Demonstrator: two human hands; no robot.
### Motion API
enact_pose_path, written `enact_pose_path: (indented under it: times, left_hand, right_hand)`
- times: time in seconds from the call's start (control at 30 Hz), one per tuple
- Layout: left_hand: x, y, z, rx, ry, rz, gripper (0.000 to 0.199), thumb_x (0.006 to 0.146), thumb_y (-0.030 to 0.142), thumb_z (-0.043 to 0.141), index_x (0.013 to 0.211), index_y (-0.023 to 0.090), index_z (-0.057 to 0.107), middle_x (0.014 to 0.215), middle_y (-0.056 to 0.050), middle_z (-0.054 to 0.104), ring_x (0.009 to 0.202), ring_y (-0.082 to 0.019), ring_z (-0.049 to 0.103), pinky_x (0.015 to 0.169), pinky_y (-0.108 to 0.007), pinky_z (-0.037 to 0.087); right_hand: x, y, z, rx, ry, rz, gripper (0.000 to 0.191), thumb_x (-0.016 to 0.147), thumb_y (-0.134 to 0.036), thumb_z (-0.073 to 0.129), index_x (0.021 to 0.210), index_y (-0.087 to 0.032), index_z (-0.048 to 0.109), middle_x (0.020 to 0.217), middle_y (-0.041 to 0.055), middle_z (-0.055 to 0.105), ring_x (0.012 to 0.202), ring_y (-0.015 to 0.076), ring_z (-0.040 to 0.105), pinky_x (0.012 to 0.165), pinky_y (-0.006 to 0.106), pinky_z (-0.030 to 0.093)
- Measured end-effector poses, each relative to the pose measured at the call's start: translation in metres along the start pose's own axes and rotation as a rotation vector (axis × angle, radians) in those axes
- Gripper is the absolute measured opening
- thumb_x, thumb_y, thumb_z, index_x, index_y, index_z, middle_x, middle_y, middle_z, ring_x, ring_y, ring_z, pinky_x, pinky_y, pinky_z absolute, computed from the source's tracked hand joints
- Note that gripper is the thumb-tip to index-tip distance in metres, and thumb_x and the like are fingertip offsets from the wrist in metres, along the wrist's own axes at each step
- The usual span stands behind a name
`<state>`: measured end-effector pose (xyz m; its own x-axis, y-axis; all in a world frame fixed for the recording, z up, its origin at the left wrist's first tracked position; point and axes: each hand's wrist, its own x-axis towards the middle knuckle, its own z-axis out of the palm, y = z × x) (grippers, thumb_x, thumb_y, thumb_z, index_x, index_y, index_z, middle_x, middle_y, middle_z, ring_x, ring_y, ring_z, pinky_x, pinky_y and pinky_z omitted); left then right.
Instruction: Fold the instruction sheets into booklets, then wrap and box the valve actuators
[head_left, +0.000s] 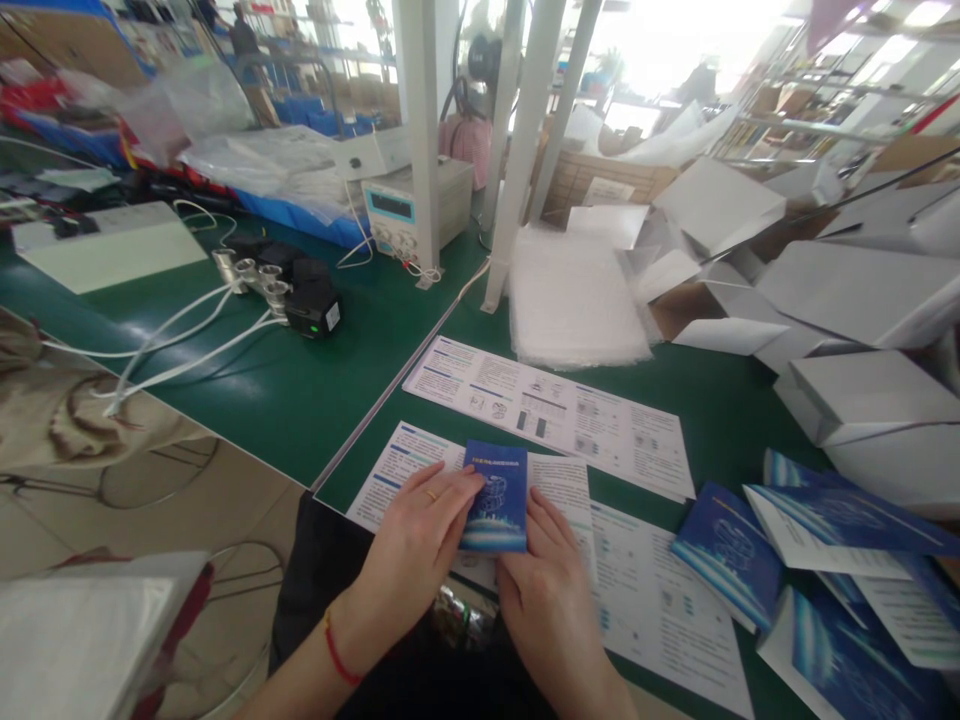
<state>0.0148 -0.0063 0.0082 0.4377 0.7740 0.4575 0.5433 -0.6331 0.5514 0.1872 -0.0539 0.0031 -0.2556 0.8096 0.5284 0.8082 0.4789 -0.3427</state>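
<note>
A blue leaflet, folded to a small panel with its printed cover up, lies between my hands at the table's near edge. My left hand, with a ring and a red wrist cord, presses its fingers over the leaflet's left side. Along the right edge of the leaflet, my right hand curls its fingers, thumb toward the bottom corner. Under and around them spreads an unfolded printed sheet. Another long printed sheet lies flat just beyond.
Folded blue leaflets pile up at the right. White boxes crowd behind them, beside a stack of clear plastic bags. Metal posts and a power supply stand at the back; black cabled devices sit left.
</note>
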Motion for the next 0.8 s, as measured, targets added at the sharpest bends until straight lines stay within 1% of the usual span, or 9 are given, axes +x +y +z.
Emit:
enact_pose_path:
  times: [0.1,0.23,0.33,0.43,0.5,0.6,0.63,0.7,0.8]
  left_hand:
    - [0.003,-0.006,0.006,0.057,0.004,0.079,0.031,0.098,0.006,0.047,0.112,0.017,0.073,0.113,-0.010,0.080,0.105,-0.024,0.077,0.102,-0.047,0.060]
    - [0.003,-0.005,0.011,0.117,0.045,0.081,0.025,0.097,0.006,0.051,0.103,0.014,0.073,0.108,-0.011,0.081,0.100,-0.024,0.078,0.097,-0.047,0.062]
    - [0.001,-0.002,0.012,0.158,0.026,0.085,0.021,0.098,0.008,0.052,0.104,0.013,0.072,0.111,-0.011,0.080,0.102,-0.024,0.077,0.098,-0.047,0.061]
    - [-0.001,0.003,0.011,0.230,-0.032,0.078,0.019,0.098,0.011,0.056,0.108,0.014,0.072,0.116,-0.010,0.078,0.105,-0.025,0.076,0.101,-0.048,0.058]
    - [-0.001,0.008,0.010,0.311,-0.089,0.083,0.024,0.099,0.010,0.056,0.116,0.016,0.071,0.121,-0.011,0.076,0.108,-0.025,0.074,0.103,-0.050,0.056]
    - [0.001,0.015,0.009,0.422,-0.193,0.134,0.033,0.099,0.008,0.054,0.126,0.019,0.070,0.127,-0.012,0.073,0.117,-0.029,0.071,0.106,-0.055,0.053]
    - [0.002,0.018,0.009,0.438,-0.227,0.157,0.033,0.099,0.008,0.054,0.127,0.019,0.069,0.129,-0.013,0.072,0.121,-0.030,0.069,0.107,-0.054,0.053]
    - [0.005,0.022,0.011,0.445,-0.287,0.204,0.032,0.100,0.008,0.054,0.129,0.013,0.068,0.134,-0.014,0.070,0.128,-0.029,0.065,0.107,-0.048,0.055]
    - [0.010,0.028,0.014,0.431,-0.332,0.234,0.031,0.100,0.006,0.052,0.128,0.003,0.066,0.139,-0.018,0.067,0.130,-0.027,0.064,0.105,-0.038,0.058]
  right_hand:
    - [0.000,0.000,0.001,-0.003,0.001,0.000,0.046,0.089,-0.001,0.049,0.126,-0.018,0.071,0.122,0.0109,0.076,0.117,0.0276,0.070,0.106,0.049,0.058]
    - [0.000,-0.003,0.001,0.008,-0.012,0.011,0.043,0.090,-0.001,0.047,0.120,-0.019,0.073,0.120,0.0095,0.076,0.116,0.0262,0.070,0.107,0.049,0.056]
    - [-0.002,-0.004,-0.006,0.060,-0.080,0.050,0.037,0.092,-0.004,0.052,0.120,-0.017,0.072,0.120,0.0102,0.076,0.120,0.0280,0.068,0.112,0.053,0.050]
    - [-0.006,0.002,-0.019,0.088,-0.184,0.066,0.027,0.096,-0.014,0.059,0.120,-0.016,0.070,0.123,0.0100,0.075,0.123,0.0287,0.066,0.116,0.056,0.045]
    - [-0.008,0.009,-0.030,0.061,-0.227,0.063,0.023,0.101,-0.019,0.056,0.118,-0.017,0.070,0.125,0.0094,0.074,0.123,0.0272,0.067,0.116,0.056,0.043]
    - [-0.008,0.018,-0.041,-0.021,-0.240,0.052,0.027,0.105,-0.017,0.046,0.116,-0.015,0.071,0.125,0.0097,0.075,0.120,0.0265,0.069,0.116,0.057,0.043]
    - [-0.007,0.021,-0.042,-0.046,-0.237,0.052,0.029,0.105,-0.016,0.045,0.116,-0.014,0.072,0.124,0.0104,0.075,0.119,0.0271,0.069,0.115,0.058,0.044]
    - [-0.004,0.025,-0.042,-0.081,-0.234,0.060,0.031,0.105,-0.015,0.044,0.117,-0.011,0.072,0.125,0.0118,0.075,0.118,0.0287,0.070,0.113,0.058,0.046]
    - [0.001,0.033,-0.036,-0.106,-0.205,0.090,0.034,0.105,-0.016,0.043,0.120,-0.006,0.072,0.127,0.0149,0.074,0.119,0.0321,0.070,0.111,0.061,0.049]
